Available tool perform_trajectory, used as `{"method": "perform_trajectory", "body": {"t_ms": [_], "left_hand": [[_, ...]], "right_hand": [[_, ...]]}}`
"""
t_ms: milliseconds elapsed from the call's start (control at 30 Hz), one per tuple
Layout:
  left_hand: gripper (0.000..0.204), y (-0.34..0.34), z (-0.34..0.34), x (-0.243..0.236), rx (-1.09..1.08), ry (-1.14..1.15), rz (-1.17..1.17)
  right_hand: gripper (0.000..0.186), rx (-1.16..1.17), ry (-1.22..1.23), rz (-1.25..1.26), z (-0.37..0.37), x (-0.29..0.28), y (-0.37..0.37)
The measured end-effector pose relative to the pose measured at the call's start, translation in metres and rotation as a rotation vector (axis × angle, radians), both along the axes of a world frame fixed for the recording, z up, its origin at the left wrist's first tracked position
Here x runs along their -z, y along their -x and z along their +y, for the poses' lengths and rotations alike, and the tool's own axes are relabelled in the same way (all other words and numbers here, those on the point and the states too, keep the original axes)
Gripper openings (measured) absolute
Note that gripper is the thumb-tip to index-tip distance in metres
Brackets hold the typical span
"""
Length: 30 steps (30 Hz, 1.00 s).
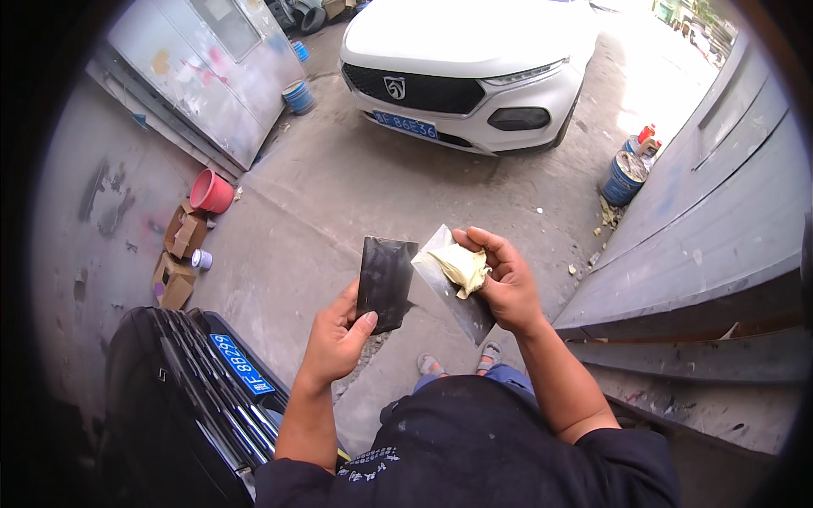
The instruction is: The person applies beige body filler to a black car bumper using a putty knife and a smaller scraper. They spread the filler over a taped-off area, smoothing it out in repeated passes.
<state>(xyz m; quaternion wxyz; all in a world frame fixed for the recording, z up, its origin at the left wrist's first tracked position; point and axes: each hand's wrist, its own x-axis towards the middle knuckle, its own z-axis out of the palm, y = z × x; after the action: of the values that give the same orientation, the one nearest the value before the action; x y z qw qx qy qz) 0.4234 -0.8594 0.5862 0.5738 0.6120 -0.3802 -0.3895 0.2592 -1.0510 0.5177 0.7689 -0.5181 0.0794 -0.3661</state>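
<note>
My left hand (337,340) grips a flat black rectangular scraper (386,284) by its lower left edge, thumb on its face. Just to the right, my right hand (511,288) is closed on a thin grey metal putty scraper (464,311), tilted so that one corner points up. A lump of pale yellow putty (458,266) lies on this scraper, close against my fingers and thumb. The two scrapers are held side by side in front of my chest, their near edges almost meeting. Part of the metal scraper is hidden behind the putty and my hand.
A white car (461,85) stands ahead, and the black front of another vehicle (182,398) is close at lower left. Along the left wall are a red bucket (211,192) and cardboard boxes (176,282). A blue drum (624,179) stands by grey panels (703,195) at right.
</note>
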Motion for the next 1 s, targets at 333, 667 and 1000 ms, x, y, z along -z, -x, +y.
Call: {"method": "perform_trajectory", "body": {"t_ms": [333,667,1000], "left_hand": [[0.030,0.001,0.003,0.041,-0.145,0.037,0.121],[0.014,0.005,-0.004,0.072,-0.192,0.030,0.400],[0.017,0.019,-0.021,0.074,-0.084,0.049,0.485]], "right_hand": [[0.045,0.385,-0.790,-0.049,-0.075,0.111,0.084],[0.059,0.334,-0.814,0.696,0.002,0.227,0.125],[0.050,0.189,-0.461,0.758,0.001,0.190,0.113]]}}
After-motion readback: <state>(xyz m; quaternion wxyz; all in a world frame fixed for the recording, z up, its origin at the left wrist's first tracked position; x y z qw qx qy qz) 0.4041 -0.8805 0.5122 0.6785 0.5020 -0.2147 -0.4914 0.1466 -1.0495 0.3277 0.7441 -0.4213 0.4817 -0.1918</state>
